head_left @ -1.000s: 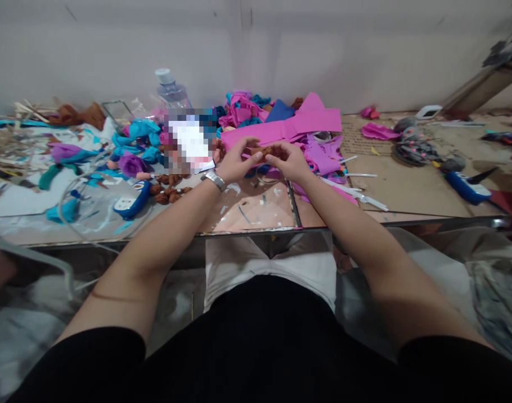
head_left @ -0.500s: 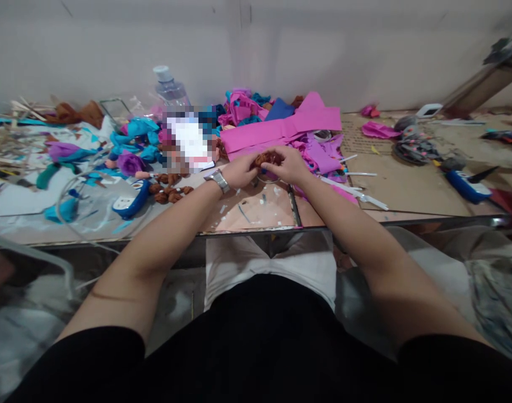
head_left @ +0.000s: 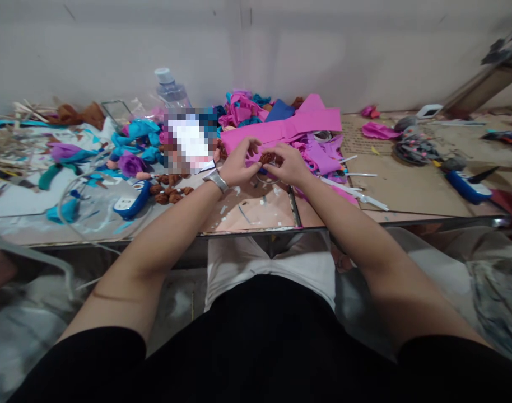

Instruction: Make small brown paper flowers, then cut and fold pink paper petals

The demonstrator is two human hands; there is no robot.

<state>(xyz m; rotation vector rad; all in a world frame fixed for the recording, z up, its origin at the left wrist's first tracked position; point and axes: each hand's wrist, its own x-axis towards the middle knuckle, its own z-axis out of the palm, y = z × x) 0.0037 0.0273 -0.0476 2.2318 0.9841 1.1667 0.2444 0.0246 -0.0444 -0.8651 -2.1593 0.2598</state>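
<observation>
Between the thumb and fingers of my right hand (head_left: 290, 165) is a crinkled brown crepe-paper piece (head_left: 269, 158), rounded and ridged. My left hand (head_left: 240, 163) is just left of it, fingers apart and raised, with nothing seen in them; a silver watch (head_left: 216, 179) is on that wrist. Under the hands part of a thin ring-shaped item shows, mostly hidden. Several similar brown crinkled pieces (head_left: 168, 193) lie in a heap left of my left wrist. Behind my hands lie bright pink paper strips (head_left: 281, 130).
A clear bottle (head_left: 172, 92) stands at the back beside a pixelated, lit screen (head_left: 191, 140). Blue-and-white power sockets (head_left: 133, 200) (head_left: 468, 186) lie left and right. Purple roll-like flowers (head_left: 131, 164), white sticks (head_left: 373, 201) and cardboard (head_left: 390, 179) are about. The table edge runs before me.
My left hand has let go of the brown piece, moved slightly left and spread its fingers. My right hand keeps hold of the piece in nearly the same place.
</observation>
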